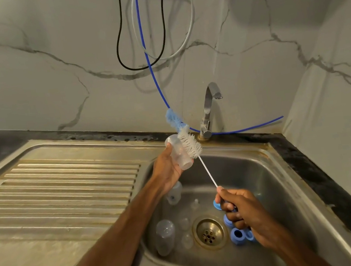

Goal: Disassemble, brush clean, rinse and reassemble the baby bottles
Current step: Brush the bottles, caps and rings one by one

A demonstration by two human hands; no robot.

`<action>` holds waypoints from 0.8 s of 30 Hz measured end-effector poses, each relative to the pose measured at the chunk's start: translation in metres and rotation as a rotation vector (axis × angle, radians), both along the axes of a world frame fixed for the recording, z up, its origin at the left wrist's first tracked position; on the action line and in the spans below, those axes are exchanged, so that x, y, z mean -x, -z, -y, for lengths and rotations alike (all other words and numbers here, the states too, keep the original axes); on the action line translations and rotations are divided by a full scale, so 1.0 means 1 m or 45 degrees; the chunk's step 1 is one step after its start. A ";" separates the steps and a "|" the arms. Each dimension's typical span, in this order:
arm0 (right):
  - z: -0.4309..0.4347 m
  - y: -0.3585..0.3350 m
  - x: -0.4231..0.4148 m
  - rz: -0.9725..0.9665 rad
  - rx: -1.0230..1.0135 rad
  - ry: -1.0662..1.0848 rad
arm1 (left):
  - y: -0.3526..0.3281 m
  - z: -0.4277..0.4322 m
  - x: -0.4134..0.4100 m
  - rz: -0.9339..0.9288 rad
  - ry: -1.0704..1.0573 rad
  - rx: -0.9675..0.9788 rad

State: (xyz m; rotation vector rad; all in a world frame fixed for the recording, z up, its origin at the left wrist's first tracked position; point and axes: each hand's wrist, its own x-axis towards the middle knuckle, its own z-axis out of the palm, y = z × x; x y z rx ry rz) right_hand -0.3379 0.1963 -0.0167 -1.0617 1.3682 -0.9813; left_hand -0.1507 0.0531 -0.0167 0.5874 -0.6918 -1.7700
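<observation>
The left hand (167,165) grips a clear baby bottle (178,153), fingers curled round its body, and holds it in the air above the back left corner of the sink (272,178), just in front of the tap (209,110). The right hand (236,208) is clenched on the handle of the bottle brush (209,174), lower down, over the middle of the basin beside the drain (209,232).

The brush's long axis runs from the right hand up and away toward the back left. Its white bristle head (190,144) lies against the right side of the held bottle, outside it, and the blue sponge tip (172,117) reaches past the bottle toward the wall. The bottle is tilted, its axis close to that of the wire stem. Which end is the mouth is hard to tell, though the narrower lower end looks like the neck. If so, the brush must probably be drawn back along its axis until the tip clears that end, then be pushed in.

On the basin floor lie other clear bottles (166,236), small clear teats (187,240) and blue screw rings (237,235), all apart, so disassembly looks done and brushing is in hand.
</observation>
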 end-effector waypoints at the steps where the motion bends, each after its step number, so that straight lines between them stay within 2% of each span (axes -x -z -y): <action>1: 0.000 -0.001 0.000 0.011 -0.009 0.002 | 0.000 0.000 -0.001 0.003 0.007 0.005; 5: -0.001 -0.003 -0.001 0.024 -0.026 0.029 | 0.004 -0.002 -0.001 0.042 0.017 0.045; 9: -0.004 0.000 -0.002 -0.097 0.067 0.019 | 0.005 0.000 0.000 0.045 -0.065 0.029; 15: -0.012 0.003 -0.010 -0.103 0.182 -0.085 | 0.005 0.005 -0.006 0.047 -0.211 0.000; 21: -0.005 0.003 -0.016 -0.124 0.283 -0.008 | 0.002 -0.001 -0.001 0.100 -0.118 0.067; 24: 0.001 0.004 -0.022 -0.174 0.307 0.000 | 0.004 0.000 0.006 0.059 -0.126 0.011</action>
